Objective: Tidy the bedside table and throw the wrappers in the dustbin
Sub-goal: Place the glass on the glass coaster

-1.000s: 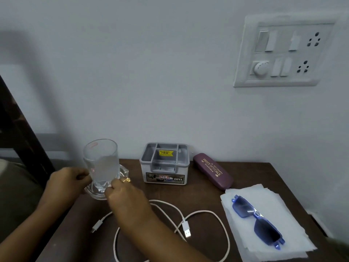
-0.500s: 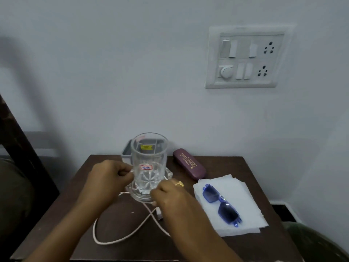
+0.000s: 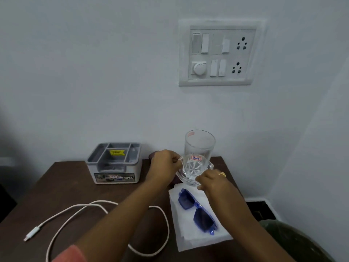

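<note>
Both hands are gripping a clear glass tumbler (image 3: 198, 154) w/ its cut-glass saucer-like base (image 3: 190, 176) at the back right of the bedside table (image 3: 62, 188). Left hand (image 3: 164, 166) is pinching the base's left rim, fingers curled shut on it; right hand (image 3: 211, 181), w/ a gold ring (image 3: 221, 174), is clamping the base's front-right edge, fingertips closed on the glass. Tumbler is standing upright btwn the two hands, its rim well above the fingers, a small red-outlined sticker (image 3: 196, 158) on its wall. Can't tell whether the base is touching the tabletop.

Glass is smooth and cylindrical up top, faceted in a star pattern at the bottom. Table is dark brown wood, matte. Just in front of the glass, blue translucent plastic sunglasses (image 3: 196, 210) are lying on a stack of white tissue sheets (image 3: 200, 241). A grey-and-white plastic organiser box (image 3: 115, 163), compartmented, w/ a yellow label inside, is sitting near the wall at left. A white USB cable (image 3: 79, 207) is looping across the front. A maroon case (image 3: 152, 155) is peeking out behind the left hand. A white switchboard (image 3: 219, 53) is on the wall; a dark green bin (image 3: 294, 241) is showing low right.
</note>
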